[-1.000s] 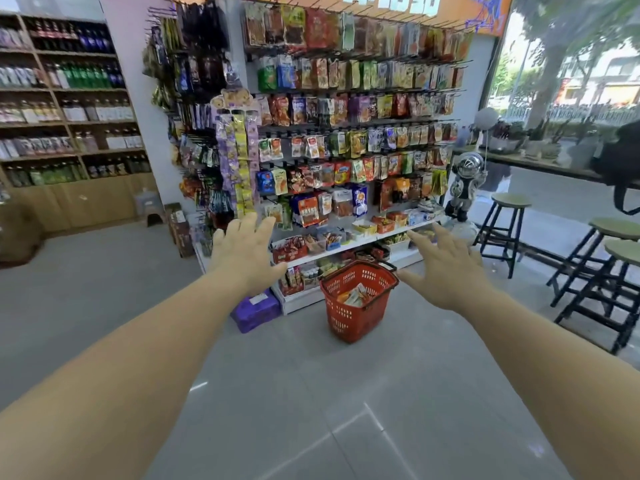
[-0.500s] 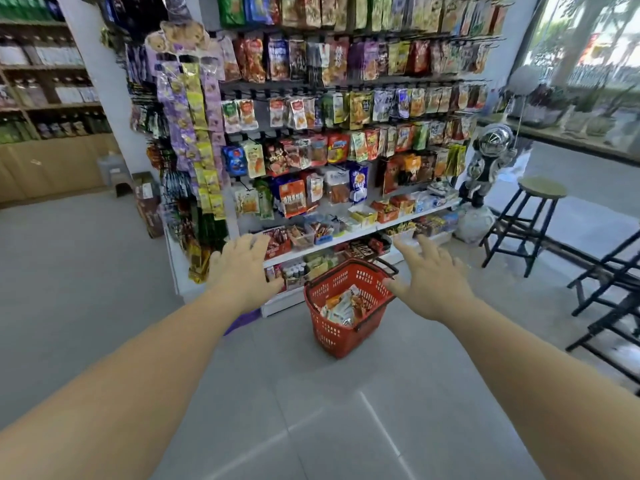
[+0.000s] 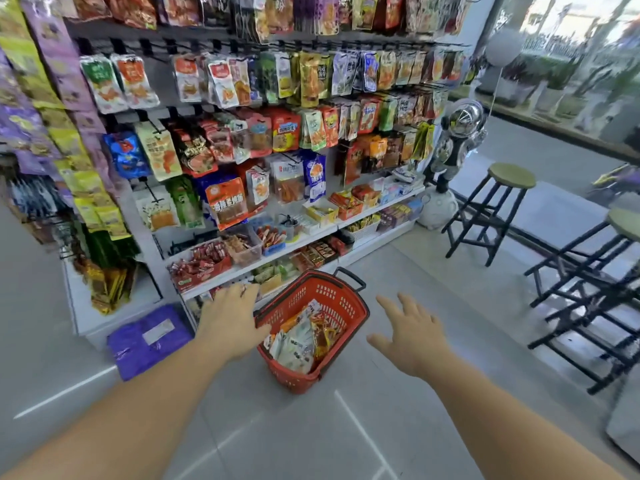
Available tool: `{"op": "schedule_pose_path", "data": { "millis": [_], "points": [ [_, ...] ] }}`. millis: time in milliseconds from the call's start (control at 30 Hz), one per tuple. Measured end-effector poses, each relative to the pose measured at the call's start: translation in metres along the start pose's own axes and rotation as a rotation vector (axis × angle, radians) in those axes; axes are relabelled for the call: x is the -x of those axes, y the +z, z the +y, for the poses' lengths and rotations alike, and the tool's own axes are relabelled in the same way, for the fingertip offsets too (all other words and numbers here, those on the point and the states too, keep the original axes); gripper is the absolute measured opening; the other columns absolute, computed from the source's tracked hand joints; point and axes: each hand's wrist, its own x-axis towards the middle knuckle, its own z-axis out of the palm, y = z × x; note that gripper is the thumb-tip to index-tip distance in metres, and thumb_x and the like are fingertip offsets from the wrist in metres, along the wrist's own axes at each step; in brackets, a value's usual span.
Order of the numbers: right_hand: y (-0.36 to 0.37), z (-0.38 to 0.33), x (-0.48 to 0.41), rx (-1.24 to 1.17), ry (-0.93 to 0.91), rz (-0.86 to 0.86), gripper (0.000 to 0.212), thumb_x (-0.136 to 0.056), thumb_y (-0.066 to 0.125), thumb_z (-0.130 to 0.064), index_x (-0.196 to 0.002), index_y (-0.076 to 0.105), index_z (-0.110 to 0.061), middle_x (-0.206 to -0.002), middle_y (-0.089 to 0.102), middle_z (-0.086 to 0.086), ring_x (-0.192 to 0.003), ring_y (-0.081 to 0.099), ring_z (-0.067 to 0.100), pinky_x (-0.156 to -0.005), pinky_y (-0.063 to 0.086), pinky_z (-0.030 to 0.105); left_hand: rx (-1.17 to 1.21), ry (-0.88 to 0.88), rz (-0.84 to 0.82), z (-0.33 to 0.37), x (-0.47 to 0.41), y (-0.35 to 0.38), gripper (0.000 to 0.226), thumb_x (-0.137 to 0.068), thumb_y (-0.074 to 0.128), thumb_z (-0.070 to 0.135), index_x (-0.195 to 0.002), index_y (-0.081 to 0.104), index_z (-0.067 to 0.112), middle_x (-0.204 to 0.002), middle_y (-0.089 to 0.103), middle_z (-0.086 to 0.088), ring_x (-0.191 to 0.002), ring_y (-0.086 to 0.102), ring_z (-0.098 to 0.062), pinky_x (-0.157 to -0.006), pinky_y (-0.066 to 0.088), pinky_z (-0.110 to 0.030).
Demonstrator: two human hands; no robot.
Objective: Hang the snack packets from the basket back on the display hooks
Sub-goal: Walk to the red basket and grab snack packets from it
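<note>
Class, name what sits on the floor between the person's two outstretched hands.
The red basket of snack packets, between the left hand and right hand, in the head view.

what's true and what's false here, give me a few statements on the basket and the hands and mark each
1. The red basket stands on the floor before the display rack. True.
2. The basket is empty. False: snack packets lie in it.
3. The left hand and right hand are both open, holding nothing. True.
4. The right hand grips the basket handle. False: the handle is untouched; that hand is apart, right of the basket.
5. A purple bag lies left of the basket. True.
</note>
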Motion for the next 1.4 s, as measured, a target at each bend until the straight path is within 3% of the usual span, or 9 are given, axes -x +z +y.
{"op": "schedule_pose_path", "data": {
  "millis": [267,367,533,633,733,933,1067,1267,1400],
  "points": [
    [0.016,0.036,-0.196,0.011,-0.104,-0.113,0.085,-0.094,0.044,-0.075,-0.163,0.009,-0.039,-0.172,0.011,0.007,-0.156,0.018,0.032,-0.124,0.021,0.055,0.012,-0.197,-0.105,0.024,-0.138,0.051,0.088,-0.086,0.057,0.075,-0.156,0.035,0.025,-0.151,0.044,-0.005,-0.138,0.044,-0.031,-0.106,0.047,-0.048],
    [0.022,0.050,-0.255,-0.054,-0.098,-0.240,0.086,-0.094,0.048,-0.073,-0.163,0.012,-0.038,-0.171,0.011,0.007,-0.153,0.022,0.035,-0.122,0.028,0.053,0.065,-0.315,-0.186,0.040,-0.164,0.066,0.086,-0.086,0.059,0.074,-0.154,0.035,0.026,-0.152,0.046,-0.004,-0.137,0.047,-0.031,-0.104,0.049,-0.047],
    [0.031,0.053,-0.343,-0.037,-0.141,-0.413,0.087,-0.093,0.048,-0.074,-0.163,0.009,-0.039,-0.171,0.013,0.006,-0.154,0.024,0.033,-0.119,0.032,0.050,0.096,-0.439,-0.346,0.052,-0.199,0.100,0.087,-0.084,0.054,0.070,-0.156,0.033,0.025,-0.156,0.044,-0.004,-0.142,0.043,-0.029,-0.118,0.036,-0.043],
    [0.040,0.047,-0.387,-0.022,-0.146,-0.472,0.090,-0.090,0.051,-0.076,-0.163,0.013,-0.037,-0.169,0.018,0.006,-0.152,0.027,0.034,-0.120,0.033,0.051,0.176,-0.549,-0.411,0.050,-0.214,0.122,0.077,-0.091,0.059,0.065,-0.154,0.036,0.027,-0.157,0.043,-0.003,-0.142,0.044,-0.028,-0.113,0.040,-0.040],
    [0.047,0.039,-0.416,0.018,-0.179,-0.504,0.088,-0.091,0.050,-0.075,-0.162,0.016,-0.036,-0.166,0.024,0.004,-0.148,0.033,0.032,-0.118,0.036,0.052,0.252,-0.595,-0.420,0.047,-0.234,0.136,0.077,-0.088,0.062,0.062,-0.154,0.035,0.032,-0.155,0.044,-0.001,-0.143,0.042,-0.027,-0.113,0.040,-0.040],
    [0.072,0.026,-0.472,0.208,-0.261,-0.572,0.084,-0.095,0.050,-0.069,-0.162,0.012,-0.037,-0.170,0.016,0.004,-0.152,0.026,0.031,-0.120,0.032,0.051,0.366,-0.644,-0.502,0.037,-0.289,0.173,0.074,-0.088,0.062,0.060,-0.152,0.036,0.033,-0.145,0.051,-0.002,-0.134,0.048,-0.027,-0.107,0.045,-0.040],
    [0.097,0.028,-0.519,0.194,-0.280,-0.640,0.083,-0.094,0.052,-0.068,-0.162,0.013,-0.039,-0.170,0.016,0.004,-0.153,0.024,0.031,-0.121,0.032,0.051,0.421,-0.736,-0.555,0.042,-0.324,0.207,0.076,-0.087,0.060,0.066,-0.152,0.036,0.033,-0.143,0.052,-0.001,-0.131,0.051,-0.026,-0.104,0.048,-0.041],
    [0.167,0.047,-0.609,0.232,-0.360,-0.787,0.089,-0.090,0.051,-0.075,-0.162,0.011,-0.041,-0.170,0.017,0.003,-0.152,0.029,0.031,-0.117,0.038,0.052,0.592,-0.954,-0.548,0.065,-0.380,0.285,0.086,-0.085,0.059,0.071,-0.157,0.037,0.028,-0.154,0.052,-0.004,-0.136,0.053,-0.030,-0.107,0.050,-0.044],
    [0.216,0.059,-0.671,0.314,-0.436,-0.859,0.083,-0.093,0.056,-0.067,-0.161,0.016,-0.041,-0.170,0.019,0.001,-0.150,0.032,0.030,-0.117,0.039,0.048,0.670,-1.135,-0.538,0.094,-0.400,0.356,0.096,-0.072,0.053,0.083,-0.153,0.044,0.031,-0.145,0.060,-0.005,-0.128,0.060,-0.032,-0.102,0.054,-0.046]
  ]
}}
